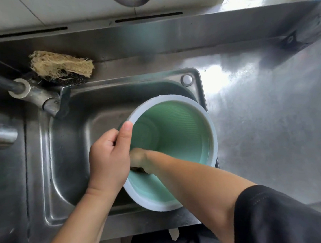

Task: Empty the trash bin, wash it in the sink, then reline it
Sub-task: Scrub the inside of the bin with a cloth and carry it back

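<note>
A round trash bin (176, 126) with a pale green inside and a grey-white rim lies tilted in the steel sink (76, 135), its mouth facing me. My left hand (109, 155) grips the bin's left rim, thumb along the edge. Inside the bin, my right hand (139, 158) is closed around a small dark scrubbing thing pressed against the near inner wall; most of that thing is hidden by the fingers. No liner is in the bin.
A frayed loofah pad (61, 65) on a dark scourer lies on the ledge behind the sink. The faucet (31, 92) reaches in from the left. A wet steel counter (259, 118) spreads to the right, with the tiled wall behind.
</note>
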Motion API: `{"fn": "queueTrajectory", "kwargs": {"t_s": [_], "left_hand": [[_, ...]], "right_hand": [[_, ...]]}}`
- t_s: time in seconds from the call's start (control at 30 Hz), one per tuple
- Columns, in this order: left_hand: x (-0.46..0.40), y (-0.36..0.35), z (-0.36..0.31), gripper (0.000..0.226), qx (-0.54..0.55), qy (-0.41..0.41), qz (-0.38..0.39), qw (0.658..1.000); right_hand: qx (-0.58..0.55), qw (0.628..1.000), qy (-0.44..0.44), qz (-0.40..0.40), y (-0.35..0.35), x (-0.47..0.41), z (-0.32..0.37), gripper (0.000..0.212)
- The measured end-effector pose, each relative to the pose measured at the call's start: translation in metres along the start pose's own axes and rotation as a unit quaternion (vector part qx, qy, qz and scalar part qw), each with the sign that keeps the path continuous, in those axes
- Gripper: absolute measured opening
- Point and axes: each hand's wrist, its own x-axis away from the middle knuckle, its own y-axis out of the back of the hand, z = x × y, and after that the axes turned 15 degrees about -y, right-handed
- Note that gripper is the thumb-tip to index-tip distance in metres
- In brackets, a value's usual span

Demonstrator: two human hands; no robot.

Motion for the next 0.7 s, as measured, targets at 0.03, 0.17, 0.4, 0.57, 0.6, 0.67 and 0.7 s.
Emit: {"fn": "queueTrajectory", "kwargs": {"t_s": [0.03,0.17,0.4,0.57,0.6,0.67,0.7], "left_hand": [[-0.002,0.002,0.003,0.067,0.014,0.015,-0.007,1.0],[-0.009,0.007,0.009,0.077,0.049,0.038,-0.004,0.998],[-0.01,0.011,0.012,0.079,0.056,0.036,0.013,0.998],[-0.005,0.02,0.018,0.052,0.074,0.084,-0.015,0.994],[-0.003,0.02,0.019,0.053,0.073,0.088,-0.015,0.993],[0.0,0.019,0.019,0.063,0.07,0.086,-0.01,0.994],[0.0,0.017,0.019,0.067,0.067,0.081,-0.008,0.994]], "right_hand": [[-0.093,0.995,-0.005,0.029,-0.002,0.005,0.003,0.03],[-0.383,0.919,0.024,0.092,-0.01,0.014,0.027,0.027],[-0.249,0.937,0.153,-0.19,-0.012,-0.014,0.051,0.011],[0.103,0.945,0.173,-0.259,-0.016,-0.043,0.031,0.069],[0.167,0.931,0.182,-0.268,-0.014,-0.049,0.024,0.068],[0.256,0.909,0.188,-0.269,-0.009,-0.054,0.015,0.062],[0.288,0.896,0.194,-0.276,-0.009,-0.052,0.013,0.06]]}}
